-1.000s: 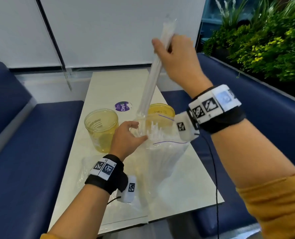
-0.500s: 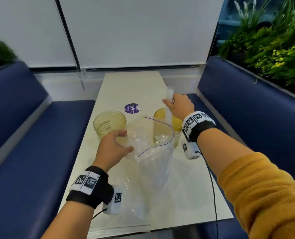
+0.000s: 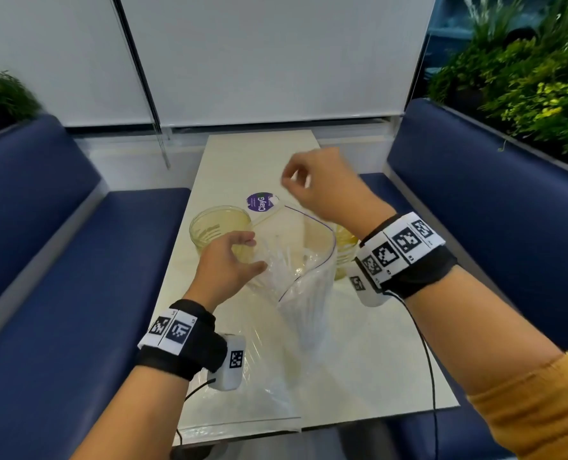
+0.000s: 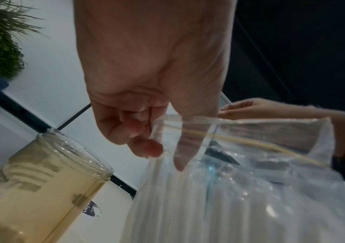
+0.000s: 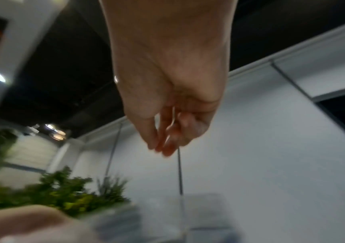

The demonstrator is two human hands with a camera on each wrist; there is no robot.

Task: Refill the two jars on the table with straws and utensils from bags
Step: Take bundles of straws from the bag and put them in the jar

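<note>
A second earlier the right hand point(image 3: 322, 184) had been holding a wrapped bundle of straws high above the bench point(image 3: 359, 343); half a second earlier it had lowered that bundle to the right jar point(image 3: 344, 257). At this moment the hand was lifted clear above the bag's mouth, fingers loosely curled with nothing visible in them, so the bundle had most likely gone into that jar, though the arm and the bag hid the jar's inside. I judged one transfer finished and the hand on its way back for another.

The left hand point(image 3: 228, 267) pinched the near-left edge of the clear zip bag point(image 3: 309, 293) between thumb and curled fingers, propping the mouth open. The left wrist view showed the film gathered under its thumb.

The bag stood upright on the bench between the two jars, mouth upward, tipped slightly toward the far side. The straws point(image 3: 284, 260) left inside lay along the bag's length, so their long axis ran nearly vertical, tips pointing up at the opening.

The left jar point(image 3: 221, 232) sat just beyond the left hand, open and upright; I could see nothing in it. A second, flatter bag point(image 3: 259, 390) lay on the near bench, its contents unclear
</note>
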